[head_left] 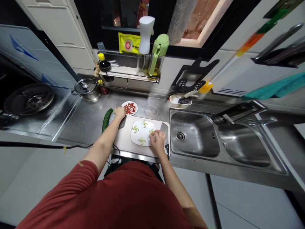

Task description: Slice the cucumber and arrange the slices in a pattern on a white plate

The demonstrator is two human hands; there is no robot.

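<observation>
My left hand (pixel 120 113) is closed over the left end of the cutting board (pixel 124 140), beside a small plate (pixel 136 112) of chopped red pieces (pixel 130 108); what its fingers hold is hidden. Over the right edge of the square white plate (pixel 143 133), the fingers of my right hand (pixel 157 140) are bent together, and I cannot make out anything in them. Green slices form pinwheels (pixel 142 141) on that plate. To the right of my right hand lies a knife (pixel 164 128). A dark green cucumber (pixel 106 120) rests left of the board.
A double sink (pixel 195 135) with a faucet (pixel 238 113) is on the right. A lidded pot (pixel 87 90) and a wok (pixel 28 98) stand left. Behind the board, a wall shelf (pixel 128 73) holds bottles above a clear round dish (pixel 151 111).
</observation>
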